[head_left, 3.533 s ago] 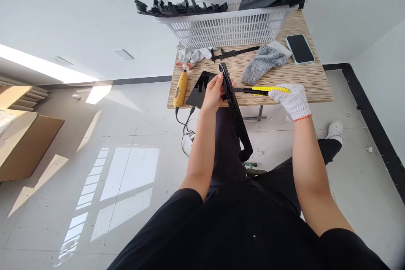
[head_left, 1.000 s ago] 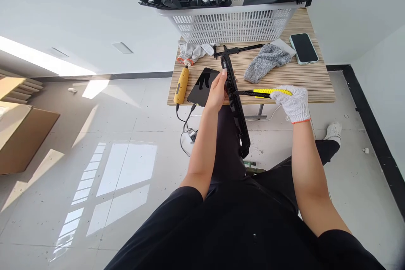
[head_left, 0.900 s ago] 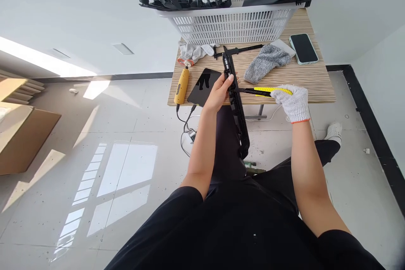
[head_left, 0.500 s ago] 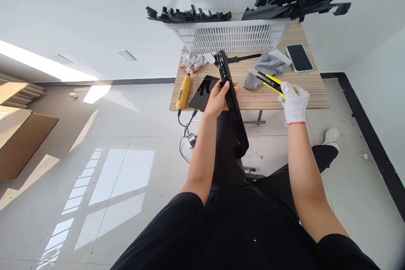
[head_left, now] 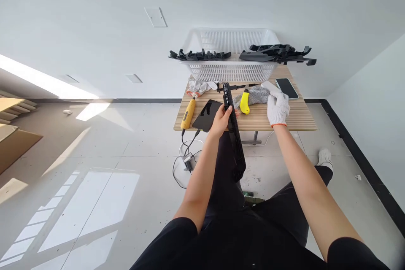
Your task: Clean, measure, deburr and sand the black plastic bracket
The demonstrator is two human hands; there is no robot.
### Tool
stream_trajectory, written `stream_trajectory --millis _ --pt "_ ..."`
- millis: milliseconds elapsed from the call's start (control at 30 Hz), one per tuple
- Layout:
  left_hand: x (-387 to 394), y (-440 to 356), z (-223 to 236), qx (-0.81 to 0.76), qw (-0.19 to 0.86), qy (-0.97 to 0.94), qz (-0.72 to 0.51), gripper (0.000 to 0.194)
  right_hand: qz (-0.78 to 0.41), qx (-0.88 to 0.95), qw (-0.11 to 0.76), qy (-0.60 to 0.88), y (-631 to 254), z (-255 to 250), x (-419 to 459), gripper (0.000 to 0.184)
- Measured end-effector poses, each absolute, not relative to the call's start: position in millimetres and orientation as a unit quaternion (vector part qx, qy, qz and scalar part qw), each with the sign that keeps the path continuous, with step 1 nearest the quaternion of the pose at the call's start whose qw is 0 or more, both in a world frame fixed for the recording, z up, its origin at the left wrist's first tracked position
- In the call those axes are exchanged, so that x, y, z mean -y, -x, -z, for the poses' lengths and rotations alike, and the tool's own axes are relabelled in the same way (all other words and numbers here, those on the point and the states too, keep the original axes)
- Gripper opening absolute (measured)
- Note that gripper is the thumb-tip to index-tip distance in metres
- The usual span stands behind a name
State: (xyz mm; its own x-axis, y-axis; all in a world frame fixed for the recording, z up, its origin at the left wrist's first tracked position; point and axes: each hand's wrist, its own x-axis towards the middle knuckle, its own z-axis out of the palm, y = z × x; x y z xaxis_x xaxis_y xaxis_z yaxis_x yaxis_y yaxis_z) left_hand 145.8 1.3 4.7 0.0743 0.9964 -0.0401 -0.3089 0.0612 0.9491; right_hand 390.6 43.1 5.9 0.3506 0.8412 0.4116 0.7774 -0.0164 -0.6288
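My left hand (head_left: 220, 121) is bare and closed around a long black plastic part (head_left: 234, 139). The part slants from above the table down over my leg. A white glove covers my right hand (head_left: 277, 109), which hovers over the right side of the table with its thumb and fingers apart. Just beyond its fingertips is a flat white piece (head_left: 270, 87); whether they touch is unclear. To the left of that hand, a yellow utility knife (head_left: 244, 103) rests against a grey knitted glove (head_left: 257, 94).
A white basket (head_left: 234, 70) with black plastic parts (head_left: 278, 53) across its rim stands at the back. A yellow corded tool (head_left: 188, 113), a dark tablet (head_left: 207, 115), a white glove (head_left: 201, 86) and a phone (head_left: 287, 87) lie on the table (head_left: 268, 124). Cables hang at the left.
The utility knife has left my right hand and now lies by the grey glove. My right hand has moved to the white piece. The whole view has tilted up.
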Motion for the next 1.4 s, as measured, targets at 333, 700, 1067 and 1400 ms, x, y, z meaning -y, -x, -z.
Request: stream_trajectory --millis 333,700,1067,1400 --pt "-3 -149 -8 -0.407 0.613 -0.416 -0.535 0.032 0.097 0.659 0.172 0.725 -413 -21 -98 0.053" --pt "-3 -150 -4 -0.418 0.587 -0.411 -0.559 0.026 0.054 0.661 0.154 0.733 -417 -11 -70 0.056" --pt "4 -152 -14 -0.442 0.575 -0.416 -0.548 0.029 0.040 0.615 0.156 0.772 -413 -23 -118 0.067" --pt "5 -159 -1 -0.431 0.489 -0.465 -0.600 0.024 -0.001 0.514 0.484 0.708 -363 -25 -30 0.080"
